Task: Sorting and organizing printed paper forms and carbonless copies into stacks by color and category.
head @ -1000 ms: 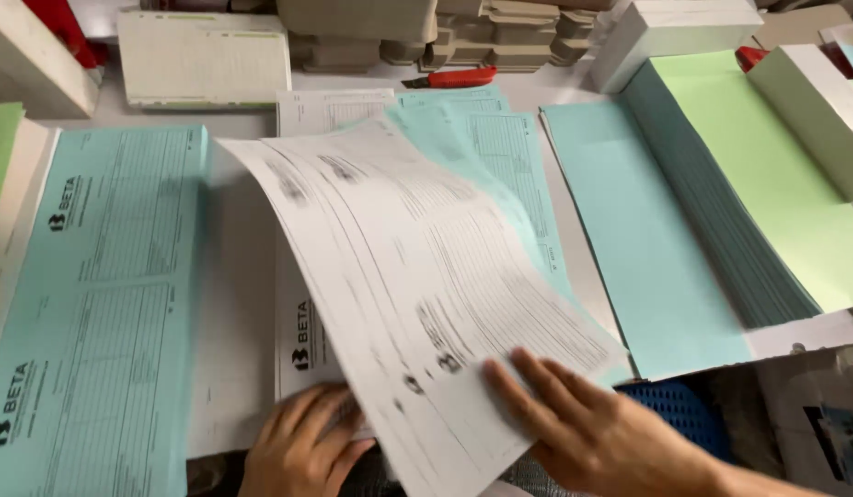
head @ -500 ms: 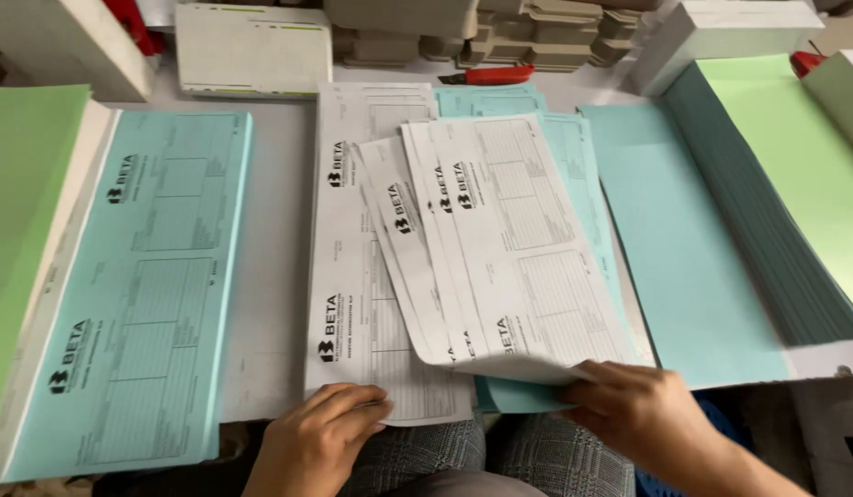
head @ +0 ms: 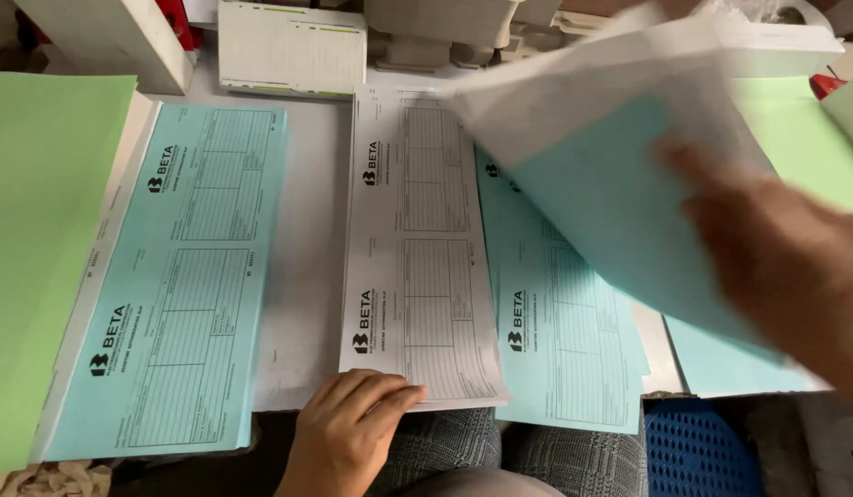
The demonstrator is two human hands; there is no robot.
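My left hand [head: 348, 431] lies flat on the near edge of a white printed form stack [head: 415, 248] in the middle of the table. My right hand [head: 783, 262], blurred, grips a bundle of white and pale blue sheets [head: 620, 175] lifted and swung over to the right. Under the lifted bundle a pale blue printed form [head: 560, 340] lies beside the white stack. Another pale blue form stack [head: 183, 276] lies to the left.
Green paper [head: 40, 248] covers the far left, and more green sheets [head: 795, 129] lie at the right. A white pad of forms [head: 293, 51] and grey boxes sit at the back. A blue plastic crate [head: 689, 446] shows below the table edge.
My right hand has lifted the white and blue sheets off the middle pile and swung them up to the right. The left hand stays at the white stack's near edge.
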